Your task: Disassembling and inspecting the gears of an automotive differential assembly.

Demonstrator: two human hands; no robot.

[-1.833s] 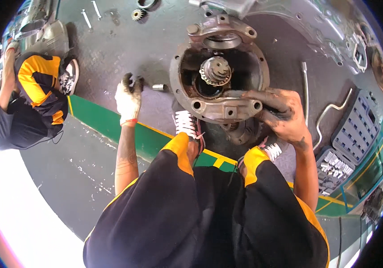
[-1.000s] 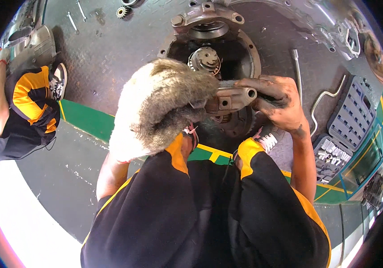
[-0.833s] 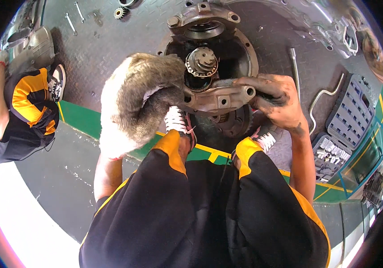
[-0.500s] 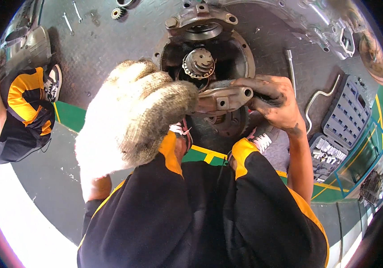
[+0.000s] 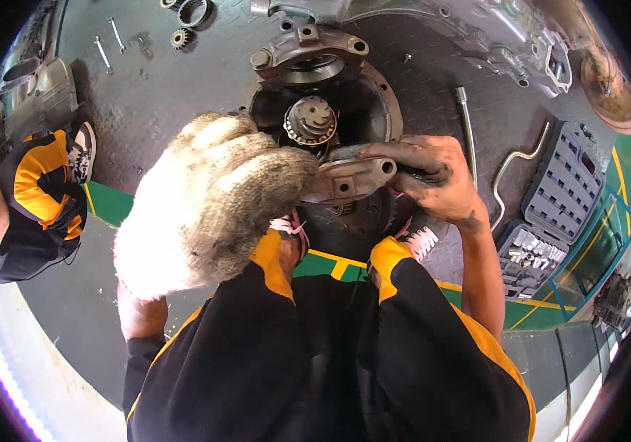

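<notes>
Everything observed sits on or above the patterned dark floor [image 5: 234, 66]. A large alloy casing [image 5: 507, 44] stands beyond and to my right, bounding the work on that side; a co-worker [image 5: 39, 191] crouches at far left, well apart from my hands. The round cast-iron differential housing [image 5: 388, 103] stands open side up before my shoes, probably so placed to put its interior within reach of both hands. The open socket case [image 5: 566, 184] lies past my right forearm, with the bent steel bar [image 5: 505, 180] and the straight socket wrench [image 5: 467, 129] between it and the housing; neither touches me.

My gloved left hand [image 5: 216, 202] is curled over the left end of the near bearing cap [image 5: 345, 184]. The glove hides that end, so I cannot tell how far its fingers are open or what they have hold of. My bare right hand [image 5: 437, 180] has its fingers closed around the cap's right end, beside the bolt hole, one lying along the upper edge; I judge this steadies the piece from both ends. The cap lies across the near side of the housing; whether it is fully seated cannot be confirmed here.

The far bearing cap [image 5: 312, 48] carries a bolt at its left end. Between the caps stands the pinion gear [image 5: 311, 121]. Two spanners [image 5: 103, 55] and a small loose gear [image 5: 181, 38] lie farther off, upper left.
</notes>
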